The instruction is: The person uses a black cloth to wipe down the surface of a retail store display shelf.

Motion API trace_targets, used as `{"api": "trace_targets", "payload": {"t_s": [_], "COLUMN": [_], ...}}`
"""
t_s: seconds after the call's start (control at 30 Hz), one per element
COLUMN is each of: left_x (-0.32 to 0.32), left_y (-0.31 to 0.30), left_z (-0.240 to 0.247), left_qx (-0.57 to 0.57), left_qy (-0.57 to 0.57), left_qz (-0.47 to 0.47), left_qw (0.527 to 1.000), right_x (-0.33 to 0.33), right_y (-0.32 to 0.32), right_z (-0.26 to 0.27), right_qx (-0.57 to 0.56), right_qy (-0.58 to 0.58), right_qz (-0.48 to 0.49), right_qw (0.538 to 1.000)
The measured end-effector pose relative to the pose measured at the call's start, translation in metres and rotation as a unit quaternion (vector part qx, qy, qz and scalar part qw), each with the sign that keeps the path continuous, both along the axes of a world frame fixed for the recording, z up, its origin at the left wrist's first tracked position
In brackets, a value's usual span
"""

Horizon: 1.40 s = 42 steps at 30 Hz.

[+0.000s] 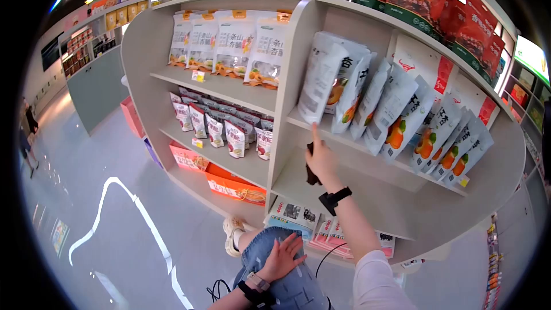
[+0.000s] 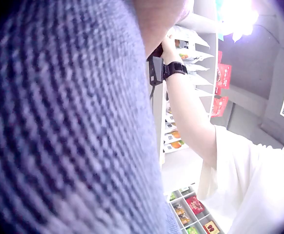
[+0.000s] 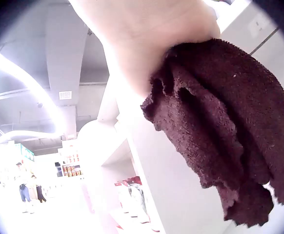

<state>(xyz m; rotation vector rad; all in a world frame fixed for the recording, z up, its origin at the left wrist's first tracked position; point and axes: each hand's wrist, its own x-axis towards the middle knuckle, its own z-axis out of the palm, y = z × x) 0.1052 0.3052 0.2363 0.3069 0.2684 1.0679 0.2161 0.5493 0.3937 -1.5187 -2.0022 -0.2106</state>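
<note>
At the shelving (image 1: 294, 69): right hand (image 1: 323, 165) clutches maroon terry cloth (image 3: 220, 131), apparently freeing my index finger (image 1: 316, 136)
Denim lap (image 1: 309, 290): left hand (image 1: 282, 258) rests relaxed

One cloth (image 3: 205, 131), two black wristbands (image 1: 338, 196)

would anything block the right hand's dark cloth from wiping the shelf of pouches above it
Yes: white pouches stand in a row along that shelf, covering much of it. Nothing visible stands between the right hand, with its cloth, and the shelf's front edge.
</note>
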Motion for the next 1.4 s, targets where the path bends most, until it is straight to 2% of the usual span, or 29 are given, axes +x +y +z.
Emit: {"api": "trace_targets", "payload": {"t_s": [0.13,0.23,0.27,0.4,0.57,0.63,0.67,0.77,0.83,0.87,0.9,0.97,1.0,1.1,1.23,1.3,1.4], "left_x": [-0.001,-0.001,0.000,-0.001,0.000,0.003,0.003,0.005,0.005,0.006,0.006,0.007,0.007,0.005,0.003,0.002,0.003], "left_y": [0.001,-0.001,-0.001,-0.001,-0.001,0.002,0.003,0.006,0.008,0.008,0.009,0.010,0.011,0.015,0.024,0.028,0.030], "left_z": [0.003,0.000,0.001,0.003,0.007,0.006,0.005,0.007,0.006,0.006,0.006,0.007,0.009,-0.003,-0.025,-0.016,-0.014], "left_qx": [0.005,0.011,0.012,0.008,0.005,0.009,0.009,-0.001,-0.007,-0.014,-0.016,-0.017,-0.027,-0.002,0.018,0.000,-0.029], "left_qy": [-0.002,-0.006,-0.003,-0.004,-0.001,-0.005,-0.005,-0.006,-0.009,-0.005,-0.004,-0.002,0.005,-0.009,-0.115,-0.134,-0.130], "left_qz": [0.002,0.001,0.000,-0.002,-0.011,-0.019,-0.024,-0.032,-0.036,-0.034,-0.034,-0.037,-0.030,-0.093,-0.168,-0.159,-0.162], "left_qw": [1.000,1.000,1.000,1.000,1.000,1.000,1.000,0.999,0.999,0.999,0.999,0.999,0.999,0.996,0.979,0.978,0.978], "right_x": [0.004,0.016,0.020,0.039,0.054,0.058,0.058,0.046,0.040,0.033,0.033,0.029,0.027,0.023,0.006,-0.007,-0.015], "right_y": [-0.012,-0.014,-0.021,-0.044,-0.068,-0.064,-0.060,-0.045,-0.029,-0.030,-0.019,-0.006,0.002,0.021,0.044,0.050,0.062], "right_z": [0.001,-0.043,-0.055,-0.124,-0.192,-0.216,-0.214,-0.190,-0.170,-0.154,-0.160,-0.175,-0.183,-0.213,-0.242,-0.249,-0.263], "right_qx": [-0.064,0.017,-0.046,-0.179,-0.330,-0.341,-0.353,-0.258,-0.121,-0.060,-0.018,-0.092,-0.133,-0.229,-0.371,-0.376,-0.315], "right_qy": [0.066,0.039,0.041,0.085,0.138,0.131,0.121,0.151,0.149,0.063,0.038,-0.025,-0.033,-0.059,0.001,-0.028,-0.007], "right_qz": [-0.012,0.096,0.089,0.088,0.132,0.132,0.137,0.056,0.059,0.002,0.004,-0.028,-0.014,0.019,-0.005,-0.020,-0.047], "right_qw": [0.996,0.994,0.994,0.976,0.925,0.921,0.918,0.953,0.980,0.996,0.999,0.995,0.990,0.971,0.929,0.926,0.948]}}
